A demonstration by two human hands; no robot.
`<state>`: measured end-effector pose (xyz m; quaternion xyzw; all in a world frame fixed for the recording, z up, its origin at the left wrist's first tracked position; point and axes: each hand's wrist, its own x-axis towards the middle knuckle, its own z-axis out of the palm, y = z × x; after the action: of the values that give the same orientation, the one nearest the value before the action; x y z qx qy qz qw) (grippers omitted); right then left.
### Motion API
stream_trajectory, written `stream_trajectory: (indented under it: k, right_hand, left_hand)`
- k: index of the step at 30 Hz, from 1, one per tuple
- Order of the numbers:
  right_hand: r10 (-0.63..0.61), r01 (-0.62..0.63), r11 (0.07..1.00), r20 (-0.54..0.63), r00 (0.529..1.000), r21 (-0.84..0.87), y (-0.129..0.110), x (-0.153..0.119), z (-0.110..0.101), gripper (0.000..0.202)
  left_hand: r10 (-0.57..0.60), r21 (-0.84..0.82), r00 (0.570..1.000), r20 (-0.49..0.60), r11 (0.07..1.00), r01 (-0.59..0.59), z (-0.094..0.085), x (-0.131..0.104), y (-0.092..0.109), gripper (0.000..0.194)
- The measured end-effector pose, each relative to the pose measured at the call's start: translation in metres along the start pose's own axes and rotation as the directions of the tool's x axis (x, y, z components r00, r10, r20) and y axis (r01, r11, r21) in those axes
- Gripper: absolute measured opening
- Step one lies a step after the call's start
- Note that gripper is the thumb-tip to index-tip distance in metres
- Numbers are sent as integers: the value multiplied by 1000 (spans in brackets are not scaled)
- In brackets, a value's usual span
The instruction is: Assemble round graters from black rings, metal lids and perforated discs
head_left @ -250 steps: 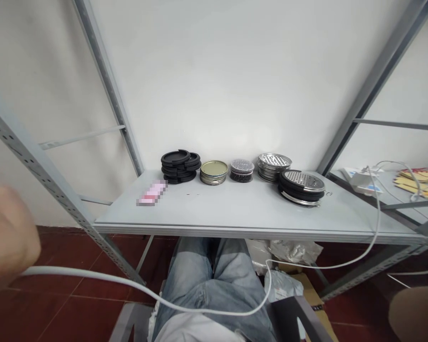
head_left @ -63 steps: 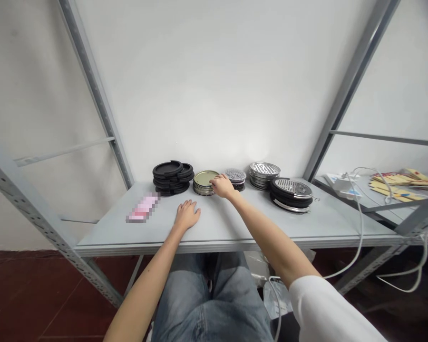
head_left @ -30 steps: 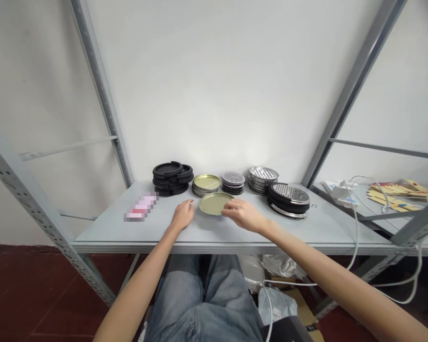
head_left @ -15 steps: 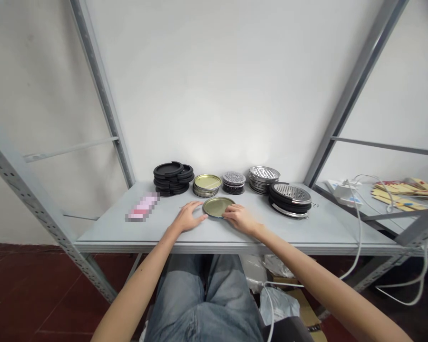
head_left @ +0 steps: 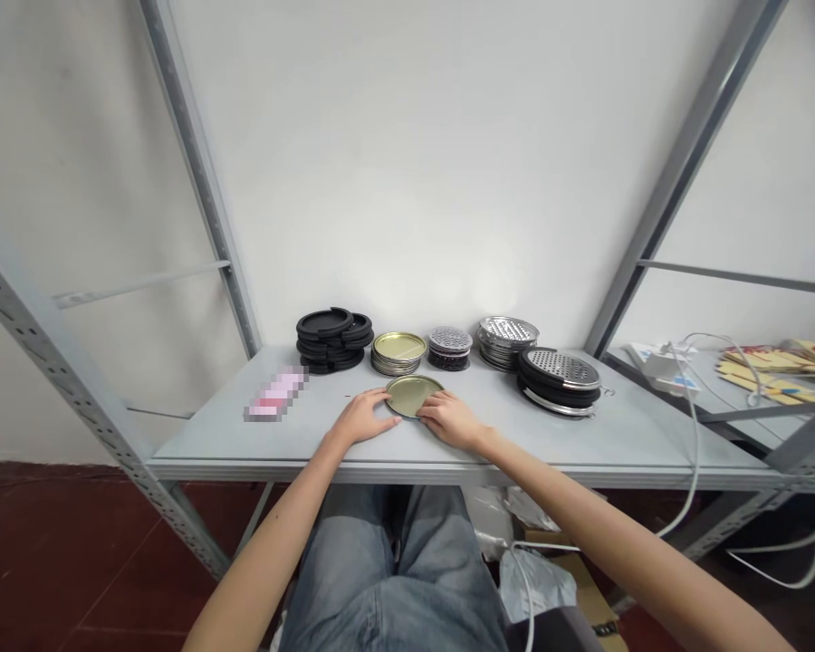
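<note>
A round, shallow gold-coloured metal lid [head_left: 411, 395] with a raised rim lies at the middle of the table, close in front of me. My right hand [head_left: 451, 420] has its curled fingers on the lid's right front edge. At the left rim is my left hand [head_left: 365, 417], fingers stretched out and touching the edge, thumb spread apart towards the front. Just behind stands a stack of similar gold lids [head_left: 399, 347]. Right of that stack is a pile of small perforated grater discs [head_left: 449, 340].
Black rings [head_left: 326, 322] are stacked at the back left, near a blurred pink item [head_left: 275, 398]. Larger grater discs [head_left: 508, 330] stand at the back right, before them a black-ringed grater stack [head_left: 560, 369]. A white cable [head_left: 694, 453] hangs over the right edge; metal uprights flank the table [head_left: 244, 448].
My left fingers have come onto the lid's left rim. The right hand stays at its right front edge. The whole view has shifted slightly.
</note>
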<state>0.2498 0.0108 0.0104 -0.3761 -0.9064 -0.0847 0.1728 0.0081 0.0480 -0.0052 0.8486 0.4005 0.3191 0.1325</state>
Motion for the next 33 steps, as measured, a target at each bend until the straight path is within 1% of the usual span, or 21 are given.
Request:
stream_trajectory:
  k: [2,4,6,7,9,11,13,15,18,21,24,27,28,30,31,33]
  right_hand:
    - [-2,1,1000,23,1000,16,-2,1,-2,22]
    - [-46,44,998,54,998,37,-2,2,-8,22]
    - [-90,86,994,66,994,62,2,6,-15,26]
    - [-81,77,994,56,995,73,5,9,-18,30]
    - [17,-18,996,13,1000,87,13,18,-21,40]
    - [158,-156,984,-13,987,87,20,29,-18,49]
    - [266,-265,962,-2,964,66,25,42,-10,56]
    - [328,-328,944,16,945,27,26,54,1,58]
    - [340,-339,940,32,940,-31,24,66,14,54]
    - [347,-344,935,26,938,-85,23,72,21,52]
    - [375,-370,923,23,927,-107,24,75,22,51]
    - [336,-332,939,32,941,-85,28,75,16,51]
    - [315,-312,946,13,949,-85,31,74,13,50]
    - [298,-304,947,-73,952,-103,39,71,3,43]
    - [309,-324,939,-130,942,-117,45,68,-3,40]
    - [371,-408,902,-233,899,-138,61,60,-14,37]
  left_hand:
    - [-8,4,1000,4,1000,8,0,0,0,49]
    - [-6,8,1000,2,1000,6,0,0,1,48]
    - [-5,13,1000,-5,1000,6,-1,0,2,47]
    - [-3,13,1000,-9,1000,3,-1,0,3,46]
    - [3,12,1000,-13,1000,-3,-1,0,3,45]
    - [5,7,1000,-14,1000,-5,-1,0,3,44]
    - [-4,-3,1000,-12,1000,4,-1,0,3,44]
    - [-9,-11,1000,-9,1000,9,-1,1,2,43]
    - [0,-4,1000,-8,1000,0,0,1,0,44]
    - [-2,12,1000,-12,1000,2,1,2,-1,45]
    - [-6,23,1000,-9,1000,6,0,1,-1,44]
    - [-9,27,1000,-6,1000,9,0,1,0,43]
    - [-15,27,1000,-11,1000,15,0,1,1,43]
    - [-29,21,999,-26,999,29,0,0,1,44]
    - [-32,16,999,-30,999,32,0,0,1,44]
    - [-30,9,999,-32,999,31,0,-1,0,44]
